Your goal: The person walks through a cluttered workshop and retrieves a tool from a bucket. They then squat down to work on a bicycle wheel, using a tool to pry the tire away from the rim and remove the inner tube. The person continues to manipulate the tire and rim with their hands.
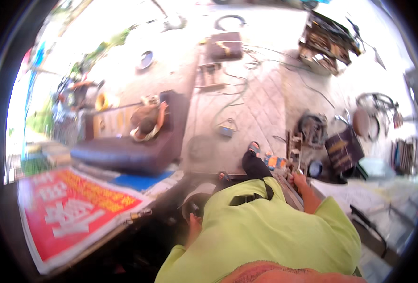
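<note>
My right hand (297, 179) grips a metal bar (291, 155) by the tools just ahead; my left hand (194, 221) rests low near a round thing (197, 198), its fingers hidden; I judge the work only begun.

**Layout of the yard**

The sofa (133, 151) is placed left of centre, and a person (147, 123) is seated on it. The banner (72, 210) is spread in front of the sofa, at the lower left. The box (225, 45) is set behind, at the far end. The crate (325, 43) is found at the upper right. The wheel (376, 101) is laid at the right, with the case (344, 150) before it.
</note>
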Motion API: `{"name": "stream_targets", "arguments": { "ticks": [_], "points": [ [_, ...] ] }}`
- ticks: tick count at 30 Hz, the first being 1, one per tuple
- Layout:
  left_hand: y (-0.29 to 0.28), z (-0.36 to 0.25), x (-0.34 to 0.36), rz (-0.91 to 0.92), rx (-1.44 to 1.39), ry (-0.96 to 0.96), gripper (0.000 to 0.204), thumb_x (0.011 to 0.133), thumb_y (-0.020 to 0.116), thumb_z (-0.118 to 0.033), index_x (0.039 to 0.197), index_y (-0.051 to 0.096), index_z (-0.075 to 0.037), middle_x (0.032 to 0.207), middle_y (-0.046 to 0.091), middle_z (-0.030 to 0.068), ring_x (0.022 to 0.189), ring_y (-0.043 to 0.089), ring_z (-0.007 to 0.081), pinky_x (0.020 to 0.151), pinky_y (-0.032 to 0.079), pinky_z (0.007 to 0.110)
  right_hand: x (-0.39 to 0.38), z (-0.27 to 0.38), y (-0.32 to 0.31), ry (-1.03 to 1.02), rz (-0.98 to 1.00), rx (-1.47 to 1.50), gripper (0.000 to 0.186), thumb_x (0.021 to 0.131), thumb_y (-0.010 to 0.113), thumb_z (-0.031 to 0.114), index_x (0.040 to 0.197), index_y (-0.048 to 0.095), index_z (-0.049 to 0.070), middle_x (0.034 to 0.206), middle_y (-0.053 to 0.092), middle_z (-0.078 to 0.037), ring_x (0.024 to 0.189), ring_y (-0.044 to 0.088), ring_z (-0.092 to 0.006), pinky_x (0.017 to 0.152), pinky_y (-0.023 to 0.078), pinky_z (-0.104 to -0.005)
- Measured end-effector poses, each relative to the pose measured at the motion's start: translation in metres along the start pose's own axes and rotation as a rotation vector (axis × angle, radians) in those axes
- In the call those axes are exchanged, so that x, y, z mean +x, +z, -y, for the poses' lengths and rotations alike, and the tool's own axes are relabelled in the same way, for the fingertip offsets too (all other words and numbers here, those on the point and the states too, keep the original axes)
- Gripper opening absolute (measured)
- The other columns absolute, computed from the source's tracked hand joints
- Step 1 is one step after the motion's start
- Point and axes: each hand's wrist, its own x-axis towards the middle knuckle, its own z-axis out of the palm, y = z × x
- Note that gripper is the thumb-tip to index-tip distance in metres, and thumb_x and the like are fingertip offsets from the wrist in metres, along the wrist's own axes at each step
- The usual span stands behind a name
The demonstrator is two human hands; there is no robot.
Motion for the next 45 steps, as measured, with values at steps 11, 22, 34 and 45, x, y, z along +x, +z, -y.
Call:
{"name": "stream_targets", "arguments": {
  "ticks": [11,22,34,45],
  "points": [
    [0.151,-0.061,-0.043,0.172,0.474,-0.046,0.040,0.103,0.040,-0.050,0.086,0.049,-0.014,0.080,0.050,0.0015,0.072,0.053,0.0199,0.066,0.048,0.040,0.094,0.081,-0.128,0.029,-0.103,0.085,0.024,0.094,0.061,0.028,0.092,0.061,0.004,0.074,0.062,-0.005,0.052,0.058,-0.0152,0.046,0.047,-0.0310],
    [0.352,-0.078,-0.034,0.461,0.917,0.701,0.019,0.097,0.057,-0.013,0.089,0.040,-0.013,0.081,0.042,-0.0002,0.071,0.047,0.0154,0.067,0.047,0.031,0.134,0.238,-0.162,-0.160,-0.042,0.144,0.024,0.097,0.062,0.030,0.103,0.058,0.007,0.082,0.063,-0.003,0.061,0.060,-0.0123,0.051,0.047,-0.0298],
    [0.531,-0.101,0.075,0.394,0.323,0.092,0.034,0.099,0.050,-0.046,0.083,0.047,-0.016,0.069,0.047,-0.0003,0.063,0.048,0.0173,0.058,0.042,0.029,0.219,0.344,-0.182,-0.167,-0.158,0.267,0.018,0.097,0.061,0.029,0.098,0.061,0.011,0.078,0.063,-0.001,0.059,0.060,-0.0104,0.051,0.049,-0.0269],
    [0.687,-0.139,0.072,0.284,0.539,0.034,0.030,0.099,0.053,-0.043,0.084,0.048,-0.018,0.069,0.044,-0.0024,0.062,0.046,0.0142,0.054,0.040,0.028,0.269,0.403,-0.219,-0.111,-0.256,0.225,0.021,0.095,0.062,0.031,0.100,0.061,0.010,0.078,0.062,0.000,0.058,0.059,-0.0115,0.047,0.045,-0.0275]
  ]
}}
